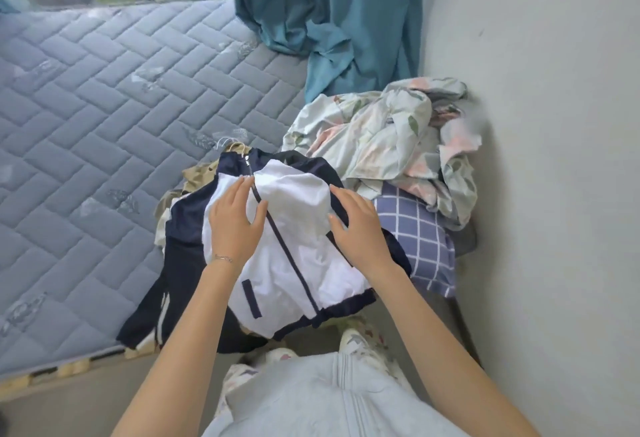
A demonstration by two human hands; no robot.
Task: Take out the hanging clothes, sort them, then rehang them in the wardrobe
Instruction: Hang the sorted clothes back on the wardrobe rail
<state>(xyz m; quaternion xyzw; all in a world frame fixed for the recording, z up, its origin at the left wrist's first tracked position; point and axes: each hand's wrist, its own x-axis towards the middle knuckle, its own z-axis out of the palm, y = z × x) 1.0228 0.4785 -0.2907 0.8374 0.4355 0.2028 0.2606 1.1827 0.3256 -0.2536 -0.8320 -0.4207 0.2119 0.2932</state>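
A white and navy zip jacket (298,263) lies face up on top of a pile of clothes at the near corner of the mattress (86,117). My left hand (235,221) rests flat on the jacket's left chest panel, fingers straight. On the right shoulder area lies my right hand (356,225), fingers spread and extended. Tan and olive garments (197,173) poke out beneath the jacket, with thin wire hanger hooks (227,143) showing at the far end of the pile.
A crumpled floral sheet (388,135) and a blue checked pillow (415,239) sit to the right against the grey wall (554,159). A teal curtain (329,13) hangs down at the back by the window. The bed's slatted edge (52,374) runs along the lower left.
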